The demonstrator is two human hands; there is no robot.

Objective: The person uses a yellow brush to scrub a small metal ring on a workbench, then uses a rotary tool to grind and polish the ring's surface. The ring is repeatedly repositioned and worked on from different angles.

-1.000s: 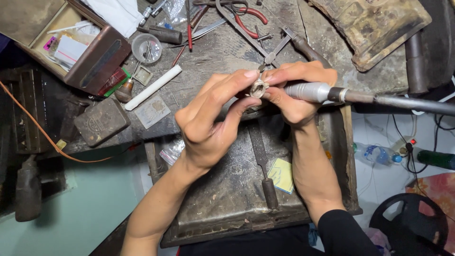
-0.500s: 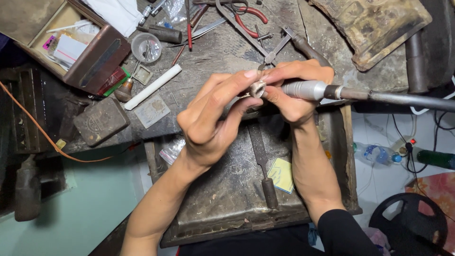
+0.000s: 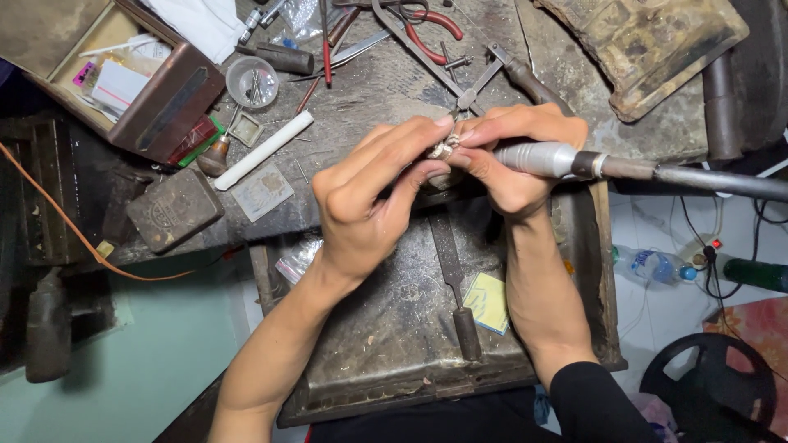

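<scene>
My left hand [image 3: 369, 193] pinches a small silver metal piece [image 3: 443, 149] between thumb and fingertips over the edge of the dark workbench [image 3: 361, 98]. My right hand [image 3: 513, 160] grips the silver handpiece of a rotary tool [image 3: 546, 158], whose dark flexible shaft [image 3: 714, 179] runs off to the right. The tool's tip meets the small piece; the tip itself is hidden by my fingers.
A metal catch tray [image 3: 394, 328] below my hands holds a file [image 3: 455, 295] and a yellow pad [image 3: 487, 302]. Red-handled pliers [image 3: 427, 33], a small glass dish [image 3: 252, 82], a white stick [image 3: 263, 150], an open brown box [image 3: 115, 74] and a dark block [image 3: 174, 209] lie on the bench.
Both hands stay together at the bench edge. The handpiece has shifted slightly between my fingers against the small piece.
</scene>
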